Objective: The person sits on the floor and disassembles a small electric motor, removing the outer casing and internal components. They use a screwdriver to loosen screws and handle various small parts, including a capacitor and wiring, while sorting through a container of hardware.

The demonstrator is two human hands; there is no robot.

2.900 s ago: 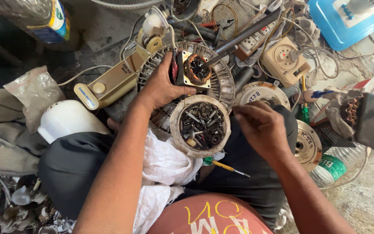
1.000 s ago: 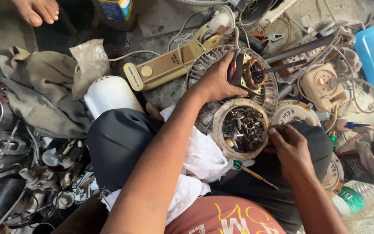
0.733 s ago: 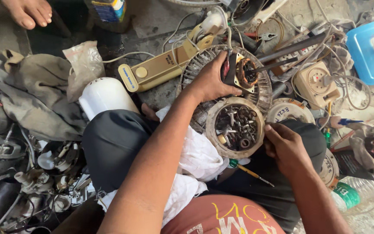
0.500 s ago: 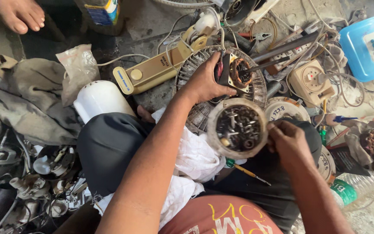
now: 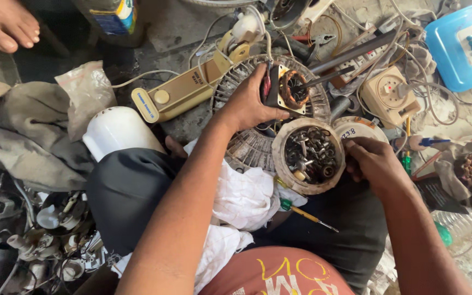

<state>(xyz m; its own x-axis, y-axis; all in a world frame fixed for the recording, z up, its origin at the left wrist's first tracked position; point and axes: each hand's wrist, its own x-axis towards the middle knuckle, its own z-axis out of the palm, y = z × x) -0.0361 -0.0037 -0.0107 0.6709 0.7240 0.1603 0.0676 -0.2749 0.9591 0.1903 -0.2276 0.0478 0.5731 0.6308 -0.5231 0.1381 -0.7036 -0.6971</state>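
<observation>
My left hand [image 5: 247,106] is gripping a small motor [image 5: 286,93], fingers wrapped tight around its dark side, copper winding facing up. I am holding it just above a round fan grille [image 5: 236,93], which is lying under my knuckles. My right hand [image 5: 375,161] is resting at the right edge of a round tub [image 5: 308,155] full of screws, washers and small bits; its fingers are curled in against the rim, and I cannot tell whether they are pinching anything.

My guess is that I am sorting out a fastener for the motor, so the next move is calling for 1 piece of the right size, picked with 2 fingertips, while the left keeps the motor level.

Just below the tub a green-handled screwdriver [image 5: 301,212] is lying on my lap, beside a white rag [image 5: 241,199]. Beyond my left fingers a beige switch box [image 5: 178,93] is trailing its cord. Past the right fingers there are a cream dial unit [image 5: 389,95] and a blue tub [image 5: 462,43]. Far left of my forearm, a white dome cover [image 5: 118,131] and grey cloth [image 5: 23,142] are lying. Wires are crowding the floor around the motor and could snag it.
</observation>
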